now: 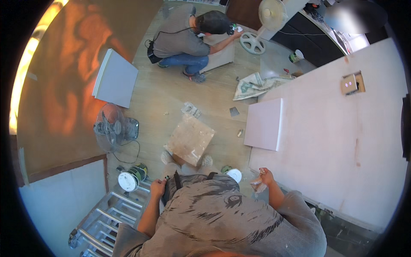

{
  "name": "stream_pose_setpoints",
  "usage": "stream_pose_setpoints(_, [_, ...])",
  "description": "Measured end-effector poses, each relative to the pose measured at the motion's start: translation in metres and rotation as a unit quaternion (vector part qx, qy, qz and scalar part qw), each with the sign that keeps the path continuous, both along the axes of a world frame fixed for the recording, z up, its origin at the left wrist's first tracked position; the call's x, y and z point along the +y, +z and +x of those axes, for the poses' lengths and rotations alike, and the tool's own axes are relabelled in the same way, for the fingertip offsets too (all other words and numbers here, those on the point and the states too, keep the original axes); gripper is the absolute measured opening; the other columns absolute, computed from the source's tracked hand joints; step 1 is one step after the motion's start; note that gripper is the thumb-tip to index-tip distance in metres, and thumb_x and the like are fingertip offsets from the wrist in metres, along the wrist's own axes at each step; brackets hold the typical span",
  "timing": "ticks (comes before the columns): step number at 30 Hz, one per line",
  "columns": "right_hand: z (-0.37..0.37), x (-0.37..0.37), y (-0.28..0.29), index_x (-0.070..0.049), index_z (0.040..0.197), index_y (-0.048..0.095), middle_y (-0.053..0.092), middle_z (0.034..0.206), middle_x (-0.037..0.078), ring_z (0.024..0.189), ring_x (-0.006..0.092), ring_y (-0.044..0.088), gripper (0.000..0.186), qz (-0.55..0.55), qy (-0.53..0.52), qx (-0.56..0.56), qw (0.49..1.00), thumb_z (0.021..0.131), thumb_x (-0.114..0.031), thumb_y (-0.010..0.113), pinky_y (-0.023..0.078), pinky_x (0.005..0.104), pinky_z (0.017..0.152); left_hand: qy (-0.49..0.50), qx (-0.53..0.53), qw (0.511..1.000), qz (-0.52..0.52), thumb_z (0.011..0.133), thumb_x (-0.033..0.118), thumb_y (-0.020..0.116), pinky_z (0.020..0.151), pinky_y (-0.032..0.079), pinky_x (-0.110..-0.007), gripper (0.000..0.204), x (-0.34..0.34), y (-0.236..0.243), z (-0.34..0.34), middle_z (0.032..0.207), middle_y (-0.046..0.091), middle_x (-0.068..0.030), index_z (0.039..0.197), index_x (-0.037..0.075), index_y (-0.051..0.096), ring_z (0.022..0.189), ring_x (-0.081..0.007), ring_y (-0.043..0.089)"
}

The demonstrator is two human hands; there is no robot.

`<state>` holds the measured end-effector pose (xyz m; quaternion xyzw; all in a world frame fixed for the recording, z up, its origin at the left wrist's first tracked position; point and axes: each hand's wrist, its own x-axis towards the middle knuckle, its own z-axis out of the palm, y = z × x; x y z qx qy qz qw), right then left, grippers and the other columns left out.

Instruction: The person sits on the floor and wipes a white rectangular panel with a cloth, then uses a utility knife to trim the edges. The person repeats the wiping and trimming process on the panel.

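Lower right of centre, right hand (267, 176) gripping bag (257, 186); best held level, snug. Lower left of centre, left hand (158, 188) curled, grip unclear.

The left hand (158, 187) was near the waist, with bent fingers (163, 181); the right hand (267, 176) was kept away from the body, its fingers gripping.

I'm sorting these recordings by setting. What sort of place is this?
Probably a room under renovation, judging by the metal ladder, the green bucket with a white lid near it, and the fitting sitting askew at a cut opening in the pale wall.
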<state>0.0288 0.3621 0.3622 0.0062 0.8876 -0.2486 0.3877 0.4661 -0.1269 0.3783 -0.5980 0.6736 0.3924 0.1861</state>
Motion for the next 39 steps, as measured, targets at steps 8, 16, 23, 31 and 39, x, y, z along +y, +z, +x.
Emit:
stream_pose_setpoints(8, [0.032,0.073,0.014,-0.007,0.124,0.066,0.071,0.103,0.006,0.096,0.0194,0.066,0.041,0.064,0.063,0.005,0.996,0.084,-0.001,0.067,0.053,0.0327,0.087,-0.034,-0.134,0.944,0.299,0.082,0.068,0.073,0.056,0.053,-0.041,0.074,0.06,0.014,0.014,0.076,0.072,-0.0169,0.087,-0.006,0.074,0.062,-0.0274,0.07])
stream_pose_setpoints(16, [-0.012,-0.052,0.118,-0.009,0.129,0.064,0.07,0.106,0.008,0.101,0.0218,0.066,0.04,-0.003,0.172,0.04,0.984,0.089,-0.006,0.066,0.051,0.0341,0.093,-0.19,0.103,0.931,0.295,0.093,0.056,0.066,0.064,0.051,-0.044,0.058,0.111,-0.002,0.08,0.075,0.068,-0.0211,0.092,-0.002,0.074,0.07,-0.0365,0.066])
stream_pose_setpoints(23, [-0.061,-0.167,0.124,-0.01,0.13,0.063,0.071,0.11,0.015,0.106,0.0288,0.068,0.042,-0.1,0.27,0.015,0.957,0.088,-0.004,0.067,0.052,0.0373,0.095,-0.187,0.023,0.95,0.247,0.094,0.055,0.061,0.076,0.052,-0.053,0.059,0.152,0.097,0.026,0.09,0.069,-0.0306,0.096,-0.003,0.073,0.085,-0.0478,0.067])
stream_pose_setpoints(31, [-0.132,-0.259,0.091,-0.006,0.131,0.062,0.067,0.111,0.009,0.104,0.0205,0.062,0.045,-0.166,0.471,-0.04,0.866,0.087,0.001,0.063,0.049,0.0335,0.096,-0.103,-0.055,0.98,0.16,0.094,0.04,0.063,0.081,0.057,-0.049,0.04,0.243,0.155,-0.094,0.1,0.074,-0.0219,0.099,0.003,0.077,0.096,-0.0408,0.072])
stream_pose_setpoints(39, [-0.19,-0.275,0.064,-0.004,0.126,0.064,0.068,0.106,0.011,0.098,0.0195,0.063,0.04,-0.147,0.527,-0.023,0.837,0.086,0.0,0.067,0.051,0.0352,0.089,-0.034,-0.025,0.994,0.1,0.09,0.028,0.065,0.077,0.058,-0.049,0.029,0.297,0.233,-0.14,0.092,0.075,-0.0218,0.091,0.001,0.077,0.089,-0.0383,0.074])
